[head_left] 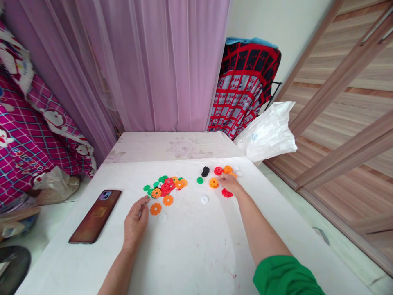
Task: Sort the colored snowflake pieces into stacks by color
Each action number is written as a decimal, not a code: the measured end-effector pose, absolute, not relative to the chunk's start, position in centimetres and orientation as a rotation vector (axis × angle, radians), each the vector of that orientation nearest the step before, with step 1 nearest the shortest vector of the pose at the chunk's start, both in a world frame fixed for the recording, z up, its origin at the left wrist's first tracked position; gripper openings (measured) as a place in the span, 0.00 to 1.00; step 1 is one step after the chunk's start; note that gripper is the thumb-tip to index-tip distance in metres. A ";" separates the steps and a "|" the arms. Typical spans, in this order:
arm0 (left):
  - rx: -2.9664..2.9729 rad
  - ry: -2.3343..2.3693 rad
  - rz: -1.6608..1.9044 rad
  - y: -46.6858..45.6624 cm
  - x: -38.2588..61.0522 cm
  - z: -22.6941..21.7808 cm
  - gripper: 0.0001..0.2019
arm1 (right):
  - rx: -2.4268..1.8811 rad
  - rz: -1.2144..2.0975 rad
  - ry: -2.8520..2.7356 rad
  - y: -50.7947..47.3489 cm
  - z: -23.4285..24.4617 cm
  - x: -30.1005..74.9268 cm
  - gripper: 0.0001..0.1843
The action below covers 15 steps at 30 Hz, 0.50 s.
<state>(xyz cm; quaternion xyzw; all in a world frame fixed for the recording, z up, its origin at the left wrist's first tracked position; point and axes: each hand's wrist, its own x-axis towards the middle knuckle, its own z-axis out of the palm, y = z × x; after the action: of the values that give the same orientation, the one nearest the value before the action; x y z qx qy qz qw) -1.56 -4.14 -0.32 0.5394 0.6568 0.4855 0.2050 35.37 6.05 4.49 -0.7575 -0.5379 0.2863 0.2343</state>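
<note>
Small notched plastic discs, like snowflake building pieces, lie on the white-covered table. A mixed pile with red discs (167,187) at its middle also has green, orange and white ones. My left hand (137,217) is at the pile's near left edge, thumb and fingers apart, fingertips close to a green disc (149,191). Two orange discs (155,209) lie just right of it. On the right, my right hand (231,183) has its fingertips closed at the edge of an orange disc (213,182). Around it are black discs (205,171), red discs (227,193) and a green disc (200,180).
A brown phone (95,216) lies on the table's left side. At the back right corner rests a white plastic bag (265,133). Purple curtains (159,65) hang behind the table. Wooden wardrobe doors (344,106) stand to the right.
</note>
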 end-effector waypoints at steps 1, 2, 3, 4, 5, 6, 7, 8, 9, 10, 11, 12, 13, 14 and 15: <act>1.503 1.832 1.354 -4.2 -1.6 -0.3 0.16 | -2.093 0.781 -1.498 6.0 4.6 35.4 0.07; 1.503 1.833 1.354 -4.2 -1.6 -0.2 0.16 | -2.108 0.773 -1.521 6.0 4.6 35.5 0.07; 1.506 1.832 1.352 -4.2 -1.6 -0.2 0.16 | -2.124 0.760 -1.545 6.0 4.7 35.6 0.07; 1.509 1.832 1.349 -4.2 -1.6 -0.2 0.16 | -2.142 0.743 -1.571 6.0 4.8 35.7 0.08; 1.511 1.831 1.343 -4.2 -1.6 -0.2 0.16 | -2.163 0.720 -1.595 6.0 5.0 35.7 0.08; 1.513 1.831 1.335 -4.2 -1.7 -0.2 0.16 | -2.186 0.692 -1.619 6.0 5.1 35.8 0.08; 1.513 1.832 1.329 -4.2 -1.7 -0.2 0.16 | -2.209 0.662 -1.641 6.0 5.3 35.8 0.08; 1.511 1.834 1.326 -4.2 -1.7 -0.2 0.16 | -2.233 0.632 -1.659 6.0 5.4 35.8 0.08; 1.509 1.837 1.326 -4.2 -1.7 -0.3 0.16 | -2.255 0.605 -1.672 5.9 5.5 35.7 0.08; 1.509 1.838 1.327 -4.2 -1.6 -0.3 0.16 | -2.272 0.585 -1.679 5.8 5.6 35.5 0.09; 1.510 1.837 1.331 -4.2 -1.6 -0.3 0.16 | -2.278 0.570 -1.695 5.6 5.7 35.3 0.10; 1.512 1.834 1.336 -4.2 -1.6 -0.3 0.16 | -2.266 0.555 -1.734 5.5 5.8 35.1 0.12; 1.513 1.828 1.343 -4.2 -1.6 -0.4 0.16 | -2.240 0.534 -1.800 5.3 5.9 34.8 0.15; 1.514 1.823 1.347 -4.2 -1.5 -0.4 0.16 | -2.208 0.509 -1.885 5.1 6.0 34.4 0.20; 1.515 1.821 1.350 -4.2 -1.5 -0.4 0.16 | -2.178 0.480 -1.977 5.0 6.1 34.1 0.24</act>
<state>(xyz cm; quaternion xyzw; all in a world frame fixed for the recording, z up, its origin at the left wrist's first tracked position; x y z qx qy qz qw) -1.54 -4.17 -0.37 0.5436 0.6536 0.4846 0.2061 34.11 4.96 6.11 -0.7284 -0.6613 0.1606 0.0803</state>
